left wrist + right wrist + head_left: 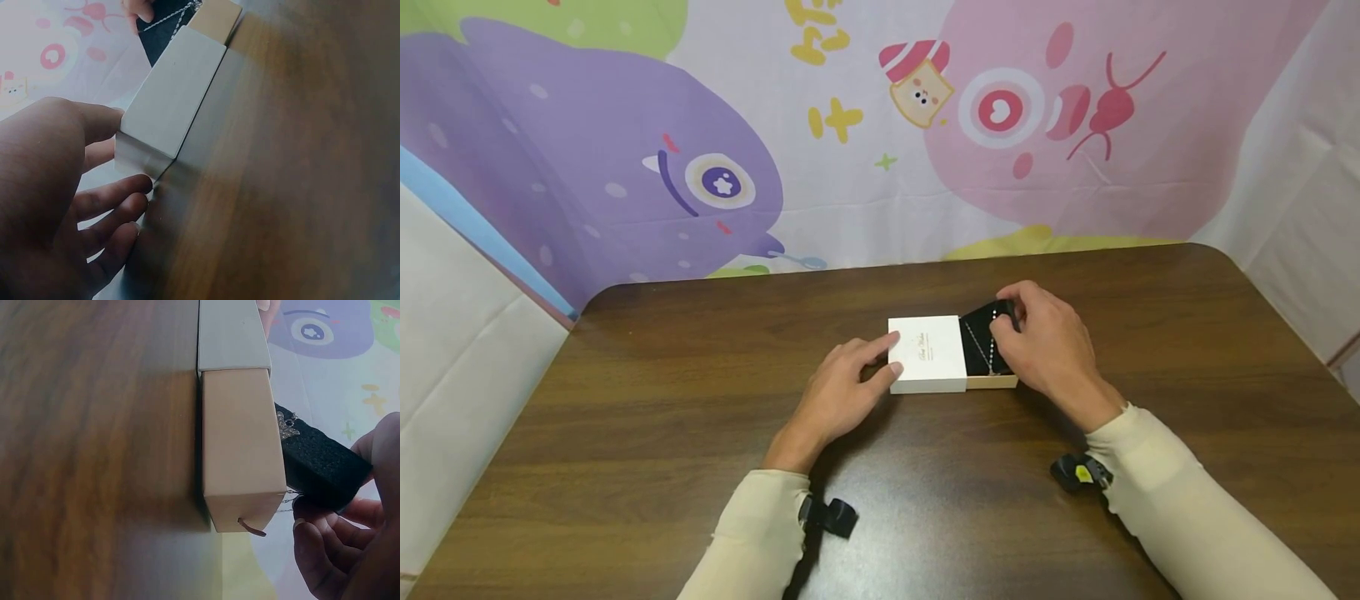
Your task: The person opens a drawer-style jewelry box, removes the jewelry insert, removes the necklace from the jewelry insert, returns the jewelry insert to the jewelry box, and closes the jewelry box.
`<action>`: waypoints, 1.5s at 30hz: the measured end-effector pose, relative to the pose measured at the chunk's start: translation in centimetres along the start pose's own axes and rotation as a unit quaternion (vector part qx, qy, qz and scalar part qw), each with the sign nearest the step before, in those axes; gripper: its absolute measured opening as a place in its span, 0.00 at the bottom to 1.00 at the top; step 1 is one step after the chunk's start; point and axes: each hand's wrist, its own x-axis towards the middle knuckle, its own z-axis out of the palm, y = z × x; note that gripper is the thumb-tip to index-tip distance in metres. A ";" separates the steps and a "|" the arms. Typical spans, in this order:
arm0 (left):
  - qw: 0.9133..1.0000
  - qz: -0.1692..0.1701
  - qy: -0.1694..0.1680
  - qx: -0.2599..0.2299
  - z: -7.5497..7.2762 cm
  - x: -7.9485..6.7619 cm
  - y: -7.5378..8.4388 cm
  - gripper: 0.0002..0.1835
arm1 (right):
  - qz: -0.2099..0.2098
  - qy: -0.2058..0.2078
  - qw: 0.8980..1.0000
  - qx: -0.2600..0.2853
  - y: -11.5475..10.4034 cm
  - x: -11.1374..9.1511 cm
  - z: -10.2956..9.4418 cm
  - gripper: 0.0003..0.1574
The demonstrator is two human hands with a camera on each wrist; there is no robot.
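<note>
In the head view, one box is seen toward the far side of the desk (pixel 625 433), made up of one white cover (pixel 925 354) and one tan tray (pixel 992 382) drawn partly out at the right. One black pad (pixel 976 325) is tilted up at the tray, and one silver necklace (pixel 993 358) is laid across it in two strands. Two hands are shown. By the right hand (pixel 1056 337), the pad's right edge is pinched between thumb and fingers. The cover's left edge is touched by the left hand (pixel 842 387), its thumb and forefinger spread apart with fingers relaxed. Wide stretches of wood are left on both sides of the box and in front of it; behind, a narrower strip is bounded by the desk's far edge and one printed cloth (pixel 865 225).

In the left wrist view, the cover's long side and left end are shown, with thumb and fingertips set around that end. Wood is seen along the whole near side.

In the right wrist view, one flower-like pendant (pixel 289 425) is seen on the pad, which is raised at a slant past the tray's rim and gripped at its outer end. One brown tab (pixel 252 528) is fixed to the tray's end, just beside the fingers. Fine chain is hung below the pad.
</note>
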 end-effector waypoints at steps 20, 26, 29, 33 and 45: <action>1.000 0.003 0.002 -0.004 0.0 -0.1 0.0 0.25 | 0.009 0.036 0.999 0.009 0.2 -0.1 0.1 0.17; 1.000 0.003 0.001 -0.003 0.1 -0.1 -0.1 0.25 | 0.018 0.046 0.999 0.010 0.1 -0.1 0.1 0.17; 1.000 0.002 0.002 -0.002 0.1 0.0 -0.1 0.25 | 0.025 0.050 0.998 0.011 0.1 0.0 0.1 0.17; 1.000 0.001 0.002 0.000 0.1 0.0 -0.1 0.25 | 0.025 0.053 0.998 0.014 0.0 0.0 0.0 0.17; 1.000 0.001 0.001 -0.008 0.0 -0.1 -0.1 0.25 | 0.026 0.056 0.997 0.036 0.2 0.1 0.1 0.16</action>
